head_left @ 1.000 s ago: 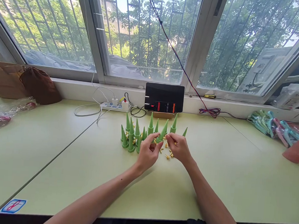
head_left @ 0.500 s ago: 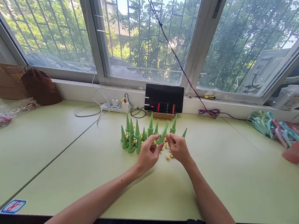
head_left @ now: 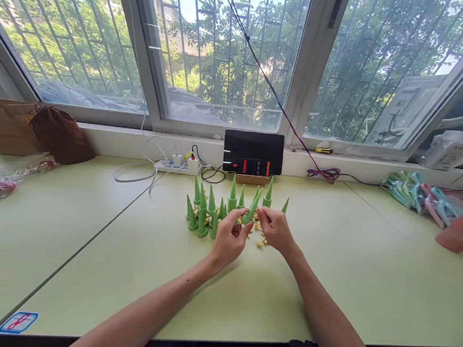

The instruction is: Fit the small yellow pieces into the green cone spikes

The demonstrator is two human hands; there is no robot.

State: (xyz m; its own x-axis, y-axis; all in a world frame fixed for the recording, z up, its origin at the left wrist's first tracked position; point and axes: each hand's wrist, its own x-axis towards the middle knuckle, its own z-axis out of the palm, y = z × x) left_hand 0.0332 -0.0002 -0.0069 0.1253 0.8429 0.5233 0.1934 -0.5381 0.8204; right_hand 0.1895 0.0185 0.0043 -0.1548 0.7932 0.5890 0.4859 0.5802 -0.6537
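Pale tabletop, left hand holding one tilted green cone, right hand grip unclear

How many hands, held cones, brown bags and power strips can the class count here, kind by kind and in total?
Hands: 2 (left hand, right hand)
Held cone: 1
Brown bag: 1
Power strip: 1
Total: 5
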